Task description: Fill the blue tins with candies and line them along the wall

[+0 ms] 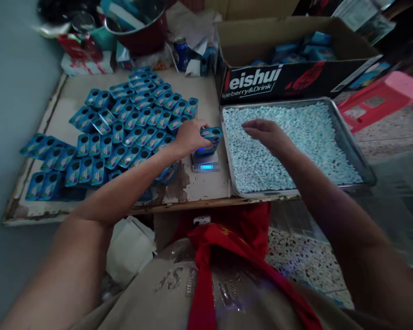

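Note:
My left hand grips a small blue box with a dark oval top, holding it over or on a small digital scale with a lit display. Whether the box rests on the scale I cannot tell. My right hand hovers above a metal tray of small pale-blue candy-like pellets. Its fingers are stretched out to the left, and nothing shows in them. To the left of the scale, many similar blue boxes stand in close rows on the worn table.
Behind the tray stands a black printed cardboard carton with blue packs inside. A red pot, a blue can and a red-and-white box line the back. A pink plastic stool is at right.

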### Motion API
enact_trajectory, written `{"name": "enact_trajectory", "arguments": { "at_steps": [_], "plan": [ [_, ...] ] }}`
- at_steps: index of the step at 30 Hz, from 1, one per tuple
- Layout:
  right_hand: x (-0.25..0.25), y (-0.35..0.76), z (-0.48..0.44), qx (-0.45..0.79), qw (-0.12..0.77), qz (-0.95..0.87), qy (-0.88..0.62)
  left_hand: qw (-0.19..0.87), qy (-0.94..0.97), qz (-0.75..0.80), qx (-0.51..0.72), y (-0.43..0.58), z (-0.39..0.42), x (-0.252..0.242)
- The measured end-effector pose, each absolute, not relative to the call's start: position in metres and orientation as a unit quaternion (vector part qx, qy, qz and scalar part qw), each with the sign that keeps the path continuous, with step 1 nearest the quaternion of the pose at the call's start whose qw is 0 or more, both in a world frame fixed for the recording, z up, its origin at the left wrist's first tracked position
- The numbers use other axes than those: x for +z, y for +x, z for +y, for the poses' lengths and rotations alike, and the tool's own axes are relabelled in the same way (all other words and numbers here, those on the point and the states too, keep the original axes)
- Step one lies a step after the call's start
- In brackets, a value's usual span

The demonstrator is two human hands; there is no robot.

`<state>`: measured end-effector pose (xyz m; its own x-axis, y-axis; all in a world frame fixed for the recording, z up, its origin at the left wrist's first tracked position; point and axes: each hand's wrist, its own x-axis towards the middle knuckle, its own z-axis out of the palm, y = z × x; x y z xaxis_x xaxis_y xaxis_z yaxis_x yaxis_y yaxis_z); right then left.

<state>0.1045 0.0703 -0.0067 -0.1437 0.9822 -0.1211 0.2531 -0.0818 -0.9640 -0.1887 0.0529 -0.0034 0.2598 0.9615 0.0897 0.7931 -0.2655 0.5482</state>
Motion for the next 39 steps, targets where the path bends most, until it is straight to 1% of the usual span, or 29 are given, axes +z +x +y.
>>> {"name": "enact_trajectory", "arguments": {
  "at_steps": [3,6,8,11,15,20,25,30,34,39],
  "plan": [
    [-0.024,0.084,0.066,0.649,0.409,-0.385,-0.513,0.122,0.819,0.507,0.24,-0.166,0.048,0.016],
    [-0.031,0.064,0.068,0.733,0.419,-0.256,-0.471,0.019,0.858,0.46,0.226,-0.143,0.045,0.028],
    [-0.034,0.057,0.07,0.778,0.403,-0.206,-0.435,-0.014,0.869,0.456,0.194,-0.132,0.05,0.028],
    [-0.041,0.057,0.073,0.82,0.377,-0.158,-0.401,-0.005,0.865,0.473,0.168,-0.126,0.063,0.02],
    [-0.048,0.061,0.073,0.842,0.369,-0.128,-0.373,0.016,0.837,0.512,0.195,-0.128,0.069,0.016],
    [-0.045,0.058,0.074,0.841,0.388,-0.099,-0.363,-0.027,0.833,0.51,0.214,-0.126,0.06,0.024],
    [-0.042,0.062,0.075,0.85,0.398,-0.046,-0.341,0.023,0.823,0.529,0.204,-0.121,0.069,0.008],
    [-0.043,0.071,0.078,0.843,0.406,-0.034,-0.351,0.04,0.795,0.553,0.247,-0.121,0.076,-0.003],
    [-0.04,0.069,0.076,0.811,0.435,-0.067,-0.386,0.115,0.757,0.579,0.282,-0.144,0.069,0.005],
    [-0.043,0.068,0.071,0.777,0.46,-0.12,-0.412,0.212,0.707,0.618,0.272,-0.19,0.047,0.005]
  ]
}}
